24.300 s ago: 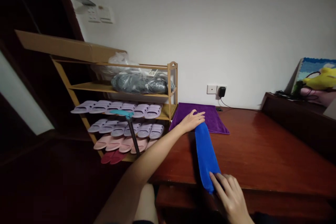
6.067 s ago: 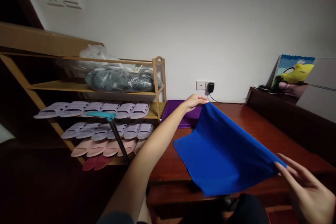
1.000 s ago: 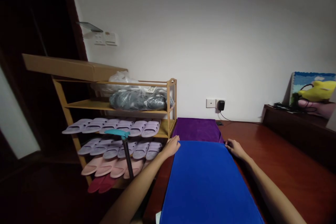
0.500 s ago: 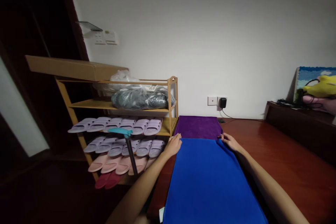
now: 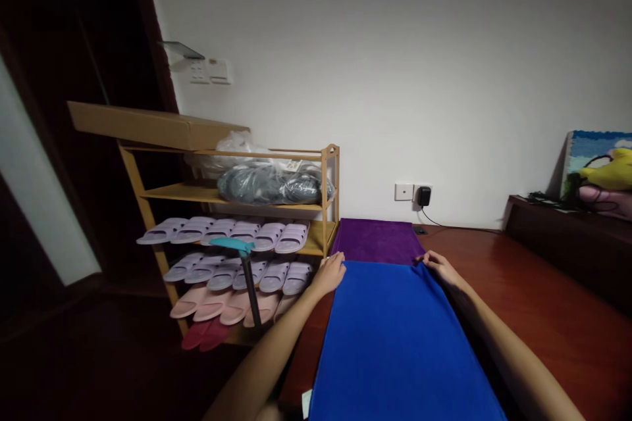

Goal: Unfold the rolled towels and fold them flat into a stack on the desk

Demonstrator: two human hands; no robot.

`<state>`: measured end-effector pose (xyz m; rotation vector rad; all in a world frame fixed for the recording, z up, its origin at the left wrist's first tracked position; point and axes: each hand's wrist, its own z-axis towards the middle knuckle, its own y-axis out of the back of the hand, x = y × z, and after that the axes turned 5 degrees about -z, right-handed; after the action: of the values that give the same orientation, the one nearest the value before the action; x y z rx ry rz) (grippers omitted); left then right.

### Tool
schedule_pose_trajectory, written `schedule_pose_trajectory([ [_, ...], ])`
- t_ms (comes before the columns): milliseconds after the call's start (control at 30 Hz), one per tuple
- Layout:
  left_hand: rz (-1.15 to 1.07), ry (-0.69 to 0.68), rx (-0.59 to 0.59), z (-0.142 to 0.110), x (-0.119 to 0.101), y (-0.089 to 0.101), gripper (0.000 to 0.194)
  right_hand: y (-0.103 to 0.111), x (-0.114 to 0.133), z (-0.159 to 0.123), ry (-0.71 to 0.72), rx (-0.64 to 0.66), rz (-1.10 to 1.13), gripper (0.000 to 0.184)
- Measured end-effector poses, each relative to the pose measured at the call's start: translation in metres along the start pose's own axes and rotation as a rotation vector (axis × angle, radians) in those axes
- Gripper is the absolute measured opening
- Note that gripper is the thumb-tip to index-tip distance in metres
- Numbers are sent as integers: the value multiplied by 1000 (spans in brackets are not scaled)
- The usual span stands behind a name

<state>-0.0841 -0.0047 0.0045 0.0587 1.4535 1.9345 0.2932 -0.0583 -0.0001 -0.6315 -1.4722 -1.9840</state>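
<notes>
A long blue cloth (image 5: 399, 335), like a towel, stretches from the bottom of the view to a straight far edge. My left hand (image 5: 332, 273) is closed on its far left corner, the fingertips bent over the edge. At the far right corner my right hand (image 5: 442, 268) pinches the cloth, which bunches a little there. Beyond the blue edge lies a purple cloth (image 5: 378, 240), flat on the wooden surface and partly covered by the blue one. A small white tag (image 5: 307, 402) sticks out at the blue cloth's near left edge.
A wooden rack (image 5: 324, 197) on the left holds several slippers (image 5: 291, 237), a plastic-wrapped bundle (image 5: 271, 181) and a cardboard box (image 5: 162, 128). A turquoise-topped handle (image 5: 232, 245) stands before it. A black plug (image 5: 424, 195) sits in the wall above the reddish wooden surface (image 5: 533, 296).
The view has turned slightly left, so things appear shifted a little to the right. Both hands keep their hold on the blue cloth's corners.
</notes>
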Motion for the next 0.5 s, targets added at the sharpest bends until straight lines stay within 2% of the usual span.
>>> schedule_pose_trajectory([
  [167, 20, 4, -5, -1, -1, 1, 26, 0, -6, -5, 31, 2, -30, 27],
  [333, 47, 44, -31, -1, -3, 1, 22, 8, -14, -18, -20, -6, -211, 27],
  [500, 84, 81, -22, -2, -7, 5, 18, 7, -12, -27, -79, 34, -380, 29],
])
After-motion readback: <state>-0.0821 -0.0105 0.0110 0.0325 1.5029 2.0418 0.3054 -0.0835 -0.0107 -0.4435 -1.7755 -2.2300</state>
